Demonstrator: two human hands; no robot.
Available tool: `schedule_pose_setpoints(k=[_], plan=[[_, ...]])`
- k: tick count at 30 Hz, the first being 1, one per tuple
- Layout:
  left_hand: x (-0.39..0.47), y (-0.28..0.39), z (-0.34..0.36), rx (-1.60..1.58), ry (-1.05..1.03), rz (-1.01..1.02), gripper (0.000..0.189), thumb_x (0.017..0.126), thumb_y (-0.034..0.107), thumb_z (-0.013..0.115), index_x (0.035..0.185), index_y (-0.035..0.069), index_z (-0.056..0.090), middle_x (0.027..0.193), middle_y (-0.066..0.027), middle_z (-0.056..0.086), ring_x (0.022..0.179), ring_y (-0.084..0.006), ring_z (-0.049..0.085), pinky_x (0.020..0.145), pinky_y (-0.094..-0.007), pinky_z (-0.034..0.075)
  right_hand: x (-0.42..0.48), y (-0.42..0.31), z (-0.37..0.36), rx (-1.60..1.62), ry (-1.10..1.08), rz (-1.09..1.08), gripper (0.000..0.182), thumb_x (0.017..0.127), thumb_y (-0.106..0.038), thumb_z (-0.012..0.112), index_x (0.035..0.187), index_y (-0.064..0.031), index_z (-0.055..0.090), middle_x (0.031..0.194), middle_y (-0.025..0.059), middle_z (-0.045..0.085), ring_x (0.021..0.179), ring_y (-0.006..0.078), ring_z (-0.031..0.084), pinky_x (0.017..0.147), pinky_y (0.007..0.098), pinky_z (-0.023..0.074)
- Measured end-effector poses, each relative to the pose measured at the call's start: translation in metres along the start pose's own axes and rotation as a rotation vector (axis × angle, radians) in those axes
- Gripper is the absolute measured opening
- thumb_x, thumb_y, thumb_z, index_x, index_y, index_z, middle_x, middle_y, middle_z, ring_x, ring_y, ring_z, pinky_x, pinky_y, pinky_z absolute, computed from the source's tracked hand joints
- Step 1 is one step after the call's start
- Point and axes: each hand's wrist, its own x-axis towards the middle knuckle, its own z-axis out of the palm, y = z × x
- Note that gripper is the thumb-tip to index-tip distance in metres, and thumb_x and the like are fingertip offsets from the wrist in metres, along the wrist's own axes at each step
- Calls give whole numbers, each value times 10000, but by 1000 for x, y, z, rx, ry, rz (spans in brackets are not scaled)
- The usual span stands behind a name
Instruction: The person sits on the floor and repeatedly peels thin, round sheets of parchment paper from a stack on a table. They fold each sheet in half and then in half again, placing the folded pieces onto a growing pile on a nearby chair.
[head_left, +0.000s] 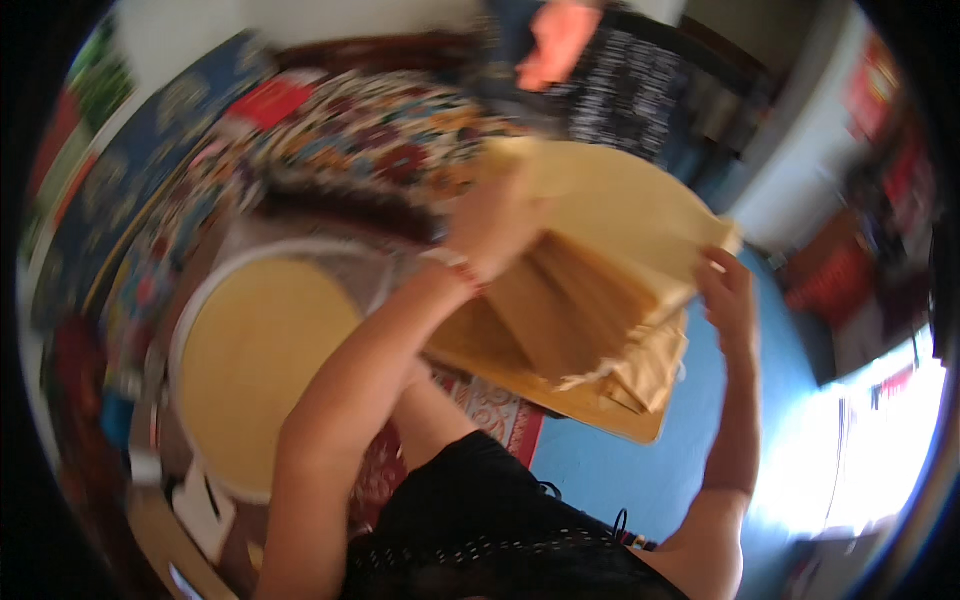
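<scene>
A large pale-yellow sheet (615, 195) with a curved far edge is raised in front of me. My left hand (499, 225) grips its left side, blurred by motion. At the right corner my right hand (727, 300) pinches the edge, thumb on top. Below the sheet hang brown, paper-like folds (570, 315) with a ragged lower edge; I cannot tell whether they are one piece with the sheet. These lie over a yellow-brown board (600, 409) with a rounded corner. Left of my left forearm is a round yellow disc (262, 360) within a white rim (180, 337).
A person's hand (559, 45) shows at the top. Behind lies a floral cover (397, 135) with a red item (270, 101) on it. A patterned red rug (502, 412) and blue floor (600, 465) are below. White objects (202, 510) sit at lower left.
</scene>
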Motion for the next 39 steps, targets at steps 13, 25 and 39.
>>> schedule_pose_setpoints(k=[13,25,39], plan=[[-233,-89,-37,-106,203,-518,280,784,234,591,978,32,594,889,-151,615,844,-300,598,733,-391,472,-104,-75,71,-190,174,-1025,326,874,-175,518,1171,-40,512,869,73,590,768,187,563,677,261,473],[-575,-161,-84,-308,1359,-1254,218,750,33,579,964,0,593,831,-68,618,733,-137,578,641,-262,470,-374,-75,450,-113,-1461,-1269,236,733,-166,617,900,-20,535,891,172,550,822,349,559,698,418,472],[-560,-171,-84,-698,1457,-1256,172,725,-13,623,876,31,553,703,-18,582,583,-80,542,492,-199,413,-403,-59,484,-210,-1498,-1254,129,737,-172,585,708,-47,605,794,158,573,748,347,577,655,444,457]])
